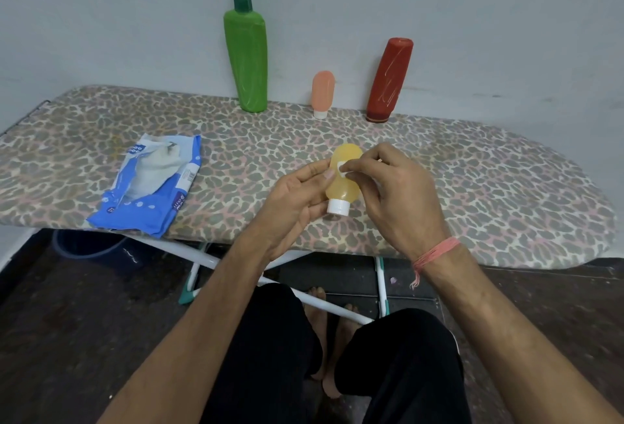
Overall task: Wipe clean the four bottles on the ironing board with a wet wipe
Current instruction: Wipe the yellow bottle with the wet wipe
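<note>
My left hand (297, 197) grips a small yellow bottle (342, 184), held cap-down above the ironing board (472, 187). My right hand (391, 187) pinches a small white bit of wet wipe (341, 169) against the bottle's upper side. At the back by the wall stand a tall green pump bottle (246, 59), a small pink bottle (322, 92) on its white cap, and a red bottle (390, 79) standing cap-down and leaning.
A blue wet wipe pack (152, 187) lies opened on the board's left front part. The board has a leopard-pattern cover, and its white legs (209, 260) cross below. My knees and bare feet are under the front edge. A dark bucket (84, 244) sits lower left.
</note>
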